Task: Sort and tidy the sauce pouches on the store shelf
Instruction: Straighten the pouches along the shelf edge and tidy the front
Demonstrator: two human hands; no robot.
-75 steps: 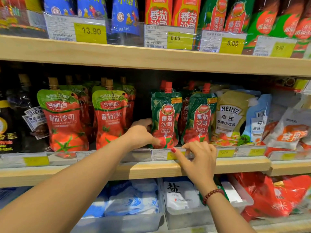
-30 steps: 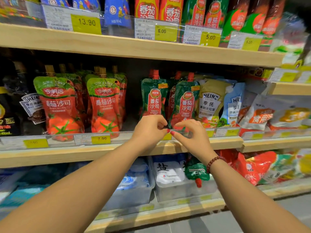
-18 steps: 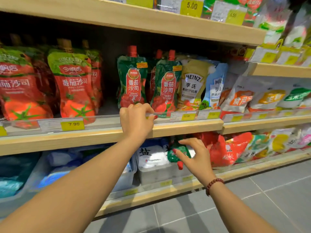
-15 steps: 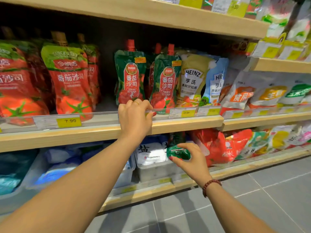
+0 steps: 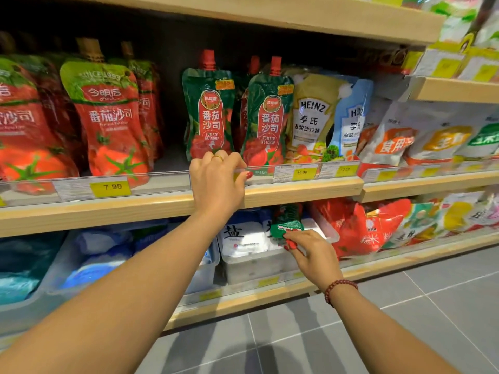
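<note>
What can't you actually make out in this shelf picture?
- Green pouch in the right hand: upper part hidden behind the shelf board.
- Price under the left hand: covered by the fingers.
- Third red-capped pouch: mostly behind the front two.
- Far-right price tags: too blurred.

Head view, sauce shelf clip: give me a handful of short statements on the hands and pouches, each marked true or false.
1. The right hand grips a green pouch below the sauce shelf. True.
2. The left hand holds a Heinz pouch. False: it rests on the clear price rail, holding no pouch.
3. Two green ketchup pouches stand upright behind the left hand. True.
4. The held pouch is spout up. False: its red cap points down, by the fingers.
</note>
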